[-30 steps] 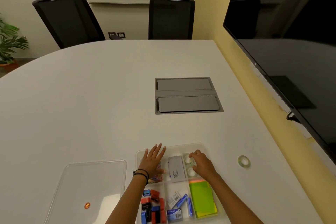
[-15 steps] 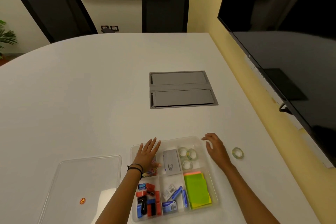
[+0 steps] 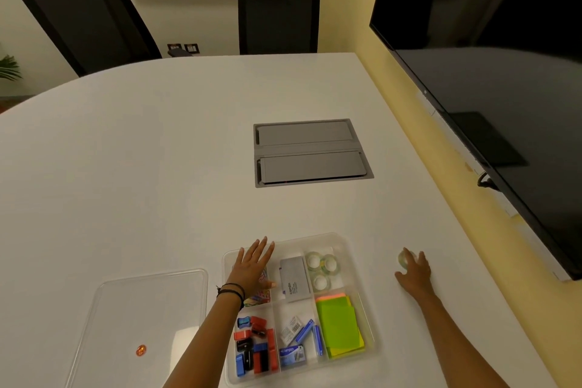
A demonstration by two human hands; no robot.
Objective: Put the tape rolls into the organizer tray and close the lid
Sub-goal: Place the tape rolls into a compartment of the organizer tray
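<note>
A clear organizer tray (image 3: 359, 264) with several compartments sits on the white table near me. Three clear tape rolls (image 3: 321, 268) lie in its far right compartment. My left hand (image 3: 252, 268) rests flat, fingers spread, on the tray's far left compartment. To the right of the tray, my right hand (image 3: 414, 276) lies over a loose tape roll (image 3: 403, 259) on the table, with its fingertips on the roll. The clear lid (image 3: 126, 309), marked with an orange sticker, lies flat on the table to the left of the tray.
The tray also holds a grey box (image 3: 294, 279), green sticky notes (image 3: 338, 323), small coloured sharpeners and staple packs. A grey cable hatch (image 3: 310, 153) is set in the table beyond. A large dark screen (image 3: 491, 88) hangs on the right wall; two black chairs stand at the far edge.
My right hand left the tray's tape compartment and moved right across the table onto the loose tape roll. My left hand stayed on the tray.
</note>
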